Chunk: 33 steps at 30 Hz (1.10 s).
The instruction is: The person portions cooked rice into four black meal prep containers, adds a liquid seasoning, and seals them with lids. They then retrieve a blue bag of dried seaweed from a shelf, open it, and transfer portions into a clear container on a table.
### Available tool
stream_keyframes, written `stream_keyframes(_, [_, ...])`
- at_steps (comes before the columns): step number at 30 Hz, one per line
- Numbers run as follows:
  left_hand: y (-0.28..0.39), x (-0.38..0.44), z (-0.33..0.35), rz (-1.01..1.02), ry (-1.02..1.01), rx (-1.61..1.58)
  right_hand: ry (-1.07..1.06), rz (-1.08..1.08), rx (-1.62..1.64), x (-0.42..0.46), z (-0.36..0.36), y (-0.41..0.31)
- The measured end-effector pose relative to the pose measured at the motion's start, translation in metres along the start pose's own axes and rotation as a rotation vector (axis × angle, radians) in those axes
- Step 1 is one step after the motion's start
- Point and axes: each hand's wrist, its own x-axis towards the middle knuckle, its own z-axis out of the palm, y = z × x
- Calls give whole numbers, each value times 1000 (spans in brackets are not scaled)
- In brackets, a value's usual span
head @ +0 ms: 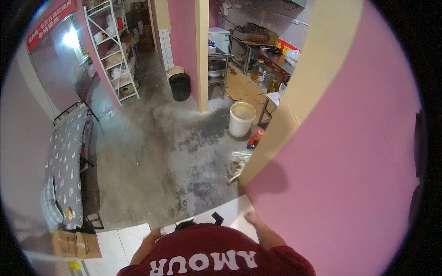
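Note:
Low in the head view, my left hand (156, 234) shows beside the dark red shirt, partly hidden by it; a small pale patch is at its fingers, and whether it holds something cannot be told. My right hand (251, 217) is blurred, near the foot of the pink wall (328, 172), with its fingers not clear. White floor tiles (133, 238) lie below both hands. Ahead, a white plastic bucket (240, 120) stands on the concrete floor (148, 155), near a bottle with a red cap (255, 139) and a clear plastic bag with pale contents (237, 165).
At left is a folding bed (65, 148) with a grey patterned cover, with a cardboard box (76, 244) near its end. A white metal shelf rack (115, 55) and a black bin (180, 87) stand farther off. A cream wall edge (293, 114) juts in at right.

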Motion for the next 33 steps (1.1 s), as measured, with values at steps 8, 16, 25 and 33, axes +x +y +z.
stream_keyframes(8, [13,117,-83,-589,-306,-381,258,-413,478,275,-267,-282])
stream_keyframes(16, [123,492,-312,-411,-125,-349,-144,658,263,340,-126,-51])
stream_keyframes(25, [502,797,-538,468,141,-662,-200,786,350,437,-183,-82])
stream_keyframes(33, [679,846,-582,669,-255,52,527,252,411,838,-497,-139])
